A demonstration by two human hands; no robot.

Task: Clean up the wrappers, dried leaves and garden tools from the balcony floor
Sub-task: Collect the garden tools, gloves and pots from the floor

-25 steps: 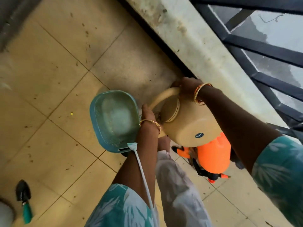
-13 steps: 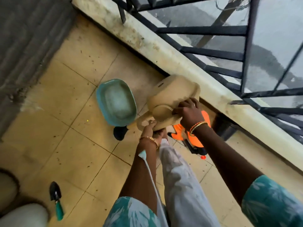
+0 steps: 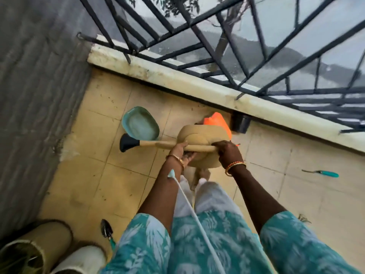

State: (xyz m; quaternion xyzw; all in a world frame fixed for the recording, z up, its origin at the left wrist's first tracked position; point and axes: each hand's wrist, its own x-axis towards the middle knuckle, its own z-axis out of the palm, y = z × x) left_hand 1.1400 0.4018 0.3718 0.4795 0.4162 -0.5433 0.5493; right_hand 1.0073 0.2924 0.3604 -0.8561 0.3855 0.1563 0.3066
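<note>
I hold a beige watering can (image 3: 201, 135) in the air above the balcony floor, its spout with a black rose (image 3: 127, 144) pointing left. My right hand (image 3: 229, 152) grips the can's handle from above. My left hand (image 3: 182, 152) holds the can from below, near the base of the spout. An orange sprayer (image 3: 217, 121) stands on the tiles just behind the can, partly hidden by it. A small black trowel with a teal handle (image 3: 107, 233) lies at the lower left, and a teal-handled tool (image 3: 324, 173) lies on the tiles at the right.
A teal basket (image 3: 140, 123) sits on the floor left of the can. A black pot (image 3: 241, 122) stands against the low parapet (image 3: 177, 80) under the dark railing. Two planters (image 3: 49, 244) stand at the lower left by the grey wall. Small dry bits speckle the tiles.
The can has been lifted off the floor and turned so the spout points left. The view has risen and pulled back, showing the railing, planters and the tool at right.
</note>
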